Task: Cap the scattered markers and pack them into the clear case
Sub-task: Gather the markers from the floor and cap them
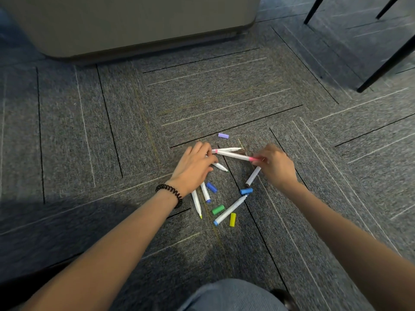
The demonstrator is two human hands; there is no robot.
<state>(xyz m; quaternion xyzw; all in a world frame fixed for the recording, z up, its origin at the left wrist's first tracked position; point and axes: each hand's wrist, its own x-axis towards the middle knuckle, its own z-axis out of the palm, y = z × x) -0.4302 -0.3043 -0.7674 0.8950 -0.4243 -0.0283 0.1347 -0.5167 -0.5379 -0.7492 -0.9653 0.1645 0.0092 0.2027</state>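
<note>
Several white markers lie scattered on the grey carpet. My left hand (195, 167) and my right hand (276, 165) both hold the pink marker (233, 155): the left grips its white end, the right is closed on its pink cap end. Another marker with a pink band (226, 149) lies just behind it. Loose caps lie around: purple (223, 135), dark blue (211, 187), light blue (246, 191), green (218, 209), yellow (232, 219). A light blue marker (230, 209), a yellow-tipped marker (197, 204) and a dark blue one (205, 192) lie nearer me. No clear case is in view.
A beige cabinet base (134, 25) stands at the back. Black chair legs (386, 66) rise at the upper right. My knee in grey trousers (233, 295) is at the bottom edge.
</note>
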